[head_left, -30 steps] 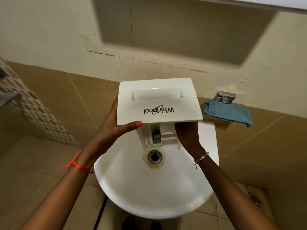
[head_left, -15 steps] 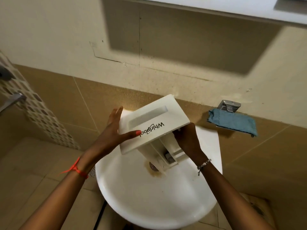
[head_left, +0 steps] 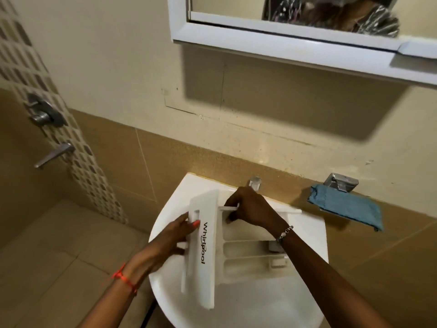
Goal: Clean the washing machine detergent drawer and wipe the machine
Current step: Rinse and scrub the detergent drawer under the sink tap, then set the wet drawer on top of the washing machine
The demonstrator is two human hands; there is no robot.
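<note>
Though held panel-up a second ago, now lays detergent drawer (head_left: 246, 252) compartments-up across sink (head_left: 236, 311), gripping its front with left hand (head_left: 172, 235) and, seemingly, pinching a rear wall with curled right hand (head_left: 250, 209); ready for rinsing.

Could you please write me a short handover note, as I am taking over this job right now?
Left hand: grips the front panel of the detergent drawer.
Right hand: grips the drawer's far wall.
Drawer: out of the machine, lying across the sink, compartments up; the tap is just beyond the right hand.
Blue cloth: draped on the wall holder right of the sink, untouched.
Done: drawer brought to the sink.
Left: no water visibly running; rinse and scrub the compartments, refit, wipe the machine (out of view).
</note>
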